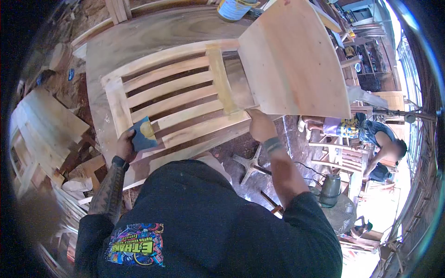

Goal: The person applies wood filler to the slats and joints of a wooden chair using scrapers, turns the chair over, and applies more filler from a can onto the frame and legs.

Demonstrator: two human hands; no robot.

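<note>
Left fingers (128,135) holding blue sheet (142,139), wooden chair (222,88)

12 o'clock: can (232,10) clipped by top edge; 1: board (294,60), same. 4: far person (359,230), too small to tell.

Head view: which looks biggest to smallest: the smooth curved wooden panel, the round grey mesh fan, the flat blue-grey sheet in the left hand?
1. Smooth curved wooden panel
2. Round grey mesh fan, partly covered
3. Flat blue-grey sheet

Dark short-sleeved T-shirt (218,222); multicolour chest graphic (155,255), yellow-green block lettering (136,246), smaller "MOTOR VEHICLE" line. Black wristband (120,162), left wrist. Right-wrist band (272,144), strap or ink unclear. Left forearm (106,194) patterned, tattoo or sleeve unclear.
</note>
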